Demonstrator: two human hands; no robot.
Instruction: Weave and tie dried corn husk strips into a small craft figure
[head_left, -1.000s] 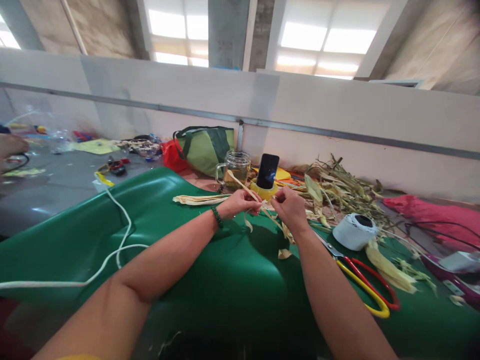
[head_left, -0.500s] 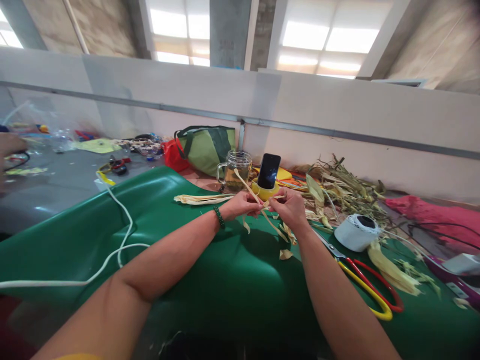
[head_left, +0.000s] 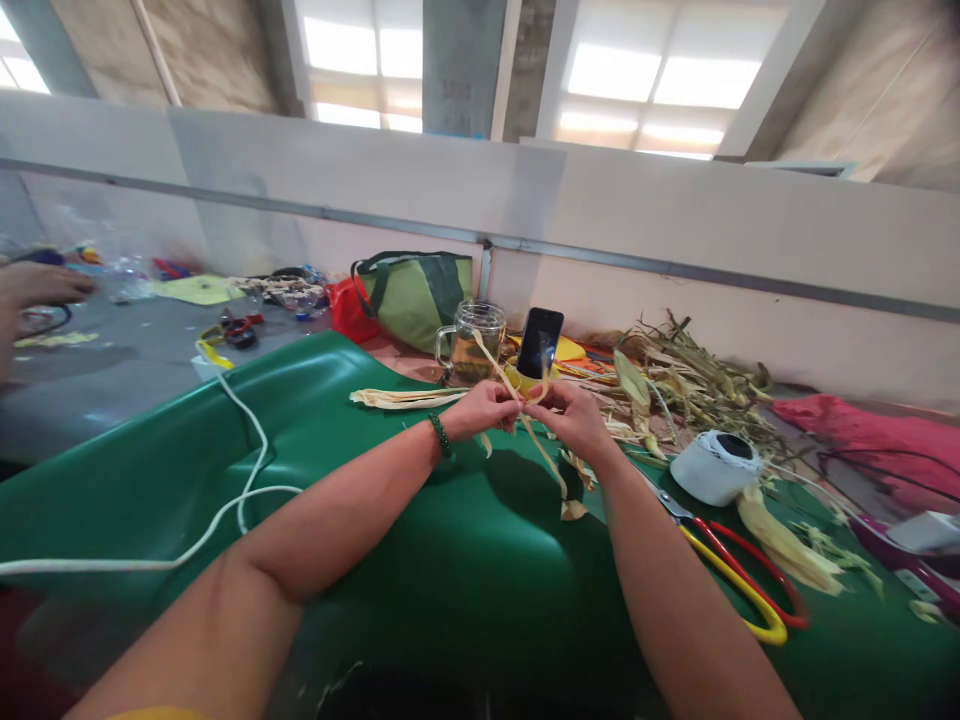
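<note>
Pale strips of corn husk (head_left: 546, 455) cross between my hands above the green mat. My left hand (head_left: 487, 408), with a beaded bracelet at the wrist, pinches the strips where they cross. Close against it, my right hand (head_left: 574, 415) is closed on a strip whose end curls up in front of the phone (head_left: 540, 340). The fingertips of both hands nearly touch and partly hide the crossing. A flat bundle of husk strips (head_left: 405, 400) lies left of my left hand. Beneath my hands, a small husk scrap (head_left: 574, 510) rests on the mat.
Right of my right arm are red-and-yellow-handled scissors (head_left: 731, 570), a white thread spool (head_left: 715, 467) and a dried husk pile (head_left: 690, 375). A glass mug (head_left: 476, 345) and green bag (head_left: 420, 295) stand behind. Another person's hand (head_left: 45, 285) is at far left; a white cable (head_left: 150, 567) crosses the mat.
My right hand has shifted slightly left toward my left hand, and a strip end now curls upward beside it. The other person's hand has come further into view.
</note>
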